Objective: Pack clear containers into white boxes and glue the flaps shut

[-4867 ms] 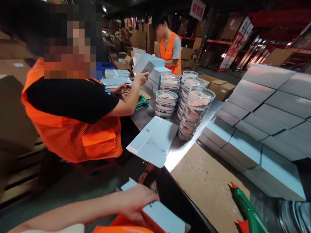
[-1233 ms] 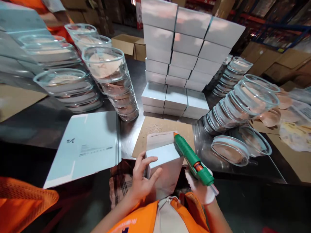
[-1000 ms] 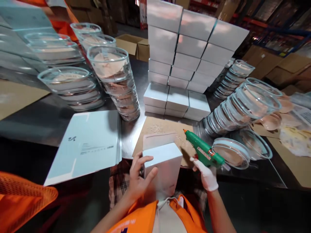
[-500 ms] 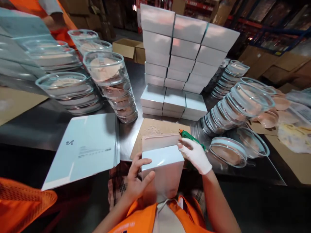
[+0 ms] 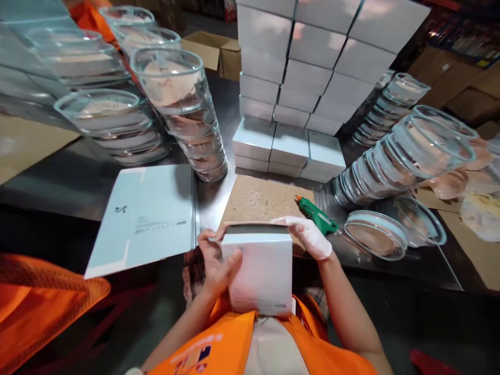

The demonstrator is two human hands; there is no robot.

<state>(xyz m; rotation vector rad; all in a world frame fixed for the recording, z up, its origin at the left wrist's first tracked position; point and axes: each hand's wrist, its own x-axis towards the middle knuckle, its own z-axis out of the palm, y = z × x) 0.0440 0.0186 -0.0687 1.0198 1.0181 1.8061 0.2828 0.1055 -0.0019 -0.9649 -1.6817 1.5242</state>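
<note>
Left of the left grip (image 5: 214, 263), on the bench (image 5: 213, 208), a stack of flat printed sheets (image 5: 144, 221). Between both grips, the white box (image 5: 261, 273), clasped at its left side by the left grip, thumb on the near face, with a flap (image 5: 246, 228) along its far top edge running crosswise to the right grip (image 5: 312, 240), gloved, nearest its right end, pinching or merely touching impossible to tell. Just beyond the right grip, the green glue gun (image 5: 318, 216); hidden, the fingertips behind the box, and its inside; hard to make out, its long axis.
</note>
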